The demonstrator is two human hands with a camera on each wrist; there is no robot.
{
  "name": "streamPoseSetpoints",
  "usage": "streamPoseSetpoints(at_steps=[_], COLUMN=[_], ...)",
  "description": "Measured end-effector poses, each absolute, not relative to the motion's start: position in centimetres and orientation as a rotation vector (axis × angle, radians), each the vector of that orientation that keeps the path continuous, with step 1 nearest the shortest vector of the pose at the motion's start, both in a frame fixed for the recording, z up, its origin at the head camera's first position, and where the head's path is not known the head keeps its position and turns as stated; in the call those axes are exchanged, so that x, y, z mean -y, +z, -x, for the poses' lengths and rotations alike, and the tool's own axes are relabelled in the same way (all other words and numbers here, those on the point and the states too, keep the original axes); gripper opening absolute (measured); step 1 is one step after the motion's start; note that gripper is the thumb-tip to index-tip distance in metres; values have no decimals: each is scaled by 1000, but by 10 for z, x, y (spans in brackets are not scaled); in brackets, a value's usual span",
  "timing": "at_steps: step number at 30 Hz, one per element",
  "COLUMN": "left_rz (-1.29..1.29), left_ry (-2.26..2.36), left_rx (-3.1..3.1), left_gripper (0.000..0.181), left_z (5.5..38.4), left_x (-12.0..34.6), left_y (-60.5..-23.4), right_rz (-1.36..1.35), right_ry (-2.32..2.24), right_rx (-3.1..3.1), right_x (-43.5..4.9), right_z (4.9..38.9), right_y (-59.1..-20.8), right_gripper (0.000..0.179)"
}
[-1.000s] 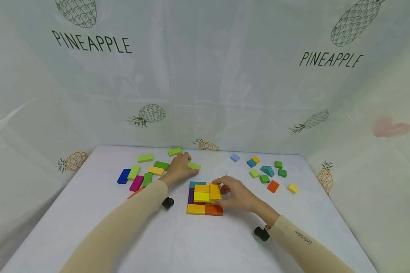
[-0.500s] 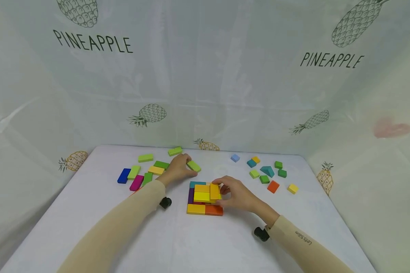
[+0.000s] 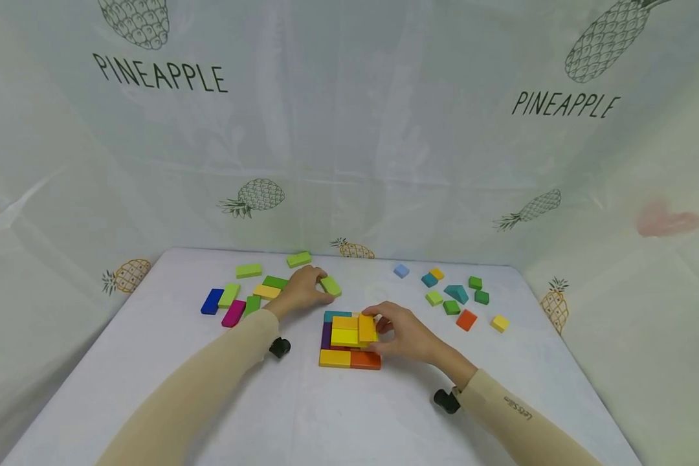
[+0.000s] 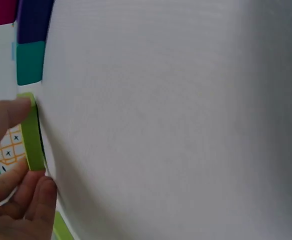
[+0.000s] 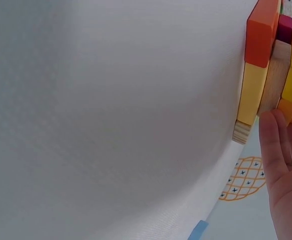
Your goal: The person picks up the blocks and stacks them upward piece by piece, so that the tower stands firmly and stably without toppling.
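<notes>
Block stack: topped by an orange block, now being pinched at its ends by the right hand.
Lime block: pinched at its ends by the left hand, just beyond the stack.
Magenta block: laid left of the stack.
Teal wedge: seen right of the stack.
</notes>
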State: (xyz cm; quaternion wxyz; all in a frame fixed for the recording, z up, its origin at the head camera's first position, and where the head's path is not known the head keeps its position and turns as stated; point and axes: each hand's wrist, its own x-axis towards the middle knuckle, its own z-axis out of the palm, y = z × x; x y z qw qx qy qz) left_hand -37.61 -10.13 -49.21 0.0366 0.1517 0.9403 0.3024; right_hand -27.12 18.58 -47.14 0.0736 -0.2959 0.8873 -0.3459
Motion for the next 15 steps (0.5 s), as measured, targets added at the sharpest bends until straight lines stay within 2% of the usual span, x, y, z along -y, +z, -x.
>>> streamPoseSetpoints(at_steps=[5,11,15], left_rz=[-686,-911,-1033], left_ry=[923,987,921], left_rx=[-2832,-2657,-2628], left_gripper=[63,61,59], left_z=[364,329,311], left_x=[105,103,98], left_y=[-479,-452,-453], right_rz=[889,949,952], right_ry=[-1035,-1038,-1049], right_rx=[-2665,-2657,-2652], right_x=[-186,-187,-188], right_z=[271,273,273], right_y=[-474,-473,-473], right_gripper=[63,61,61])
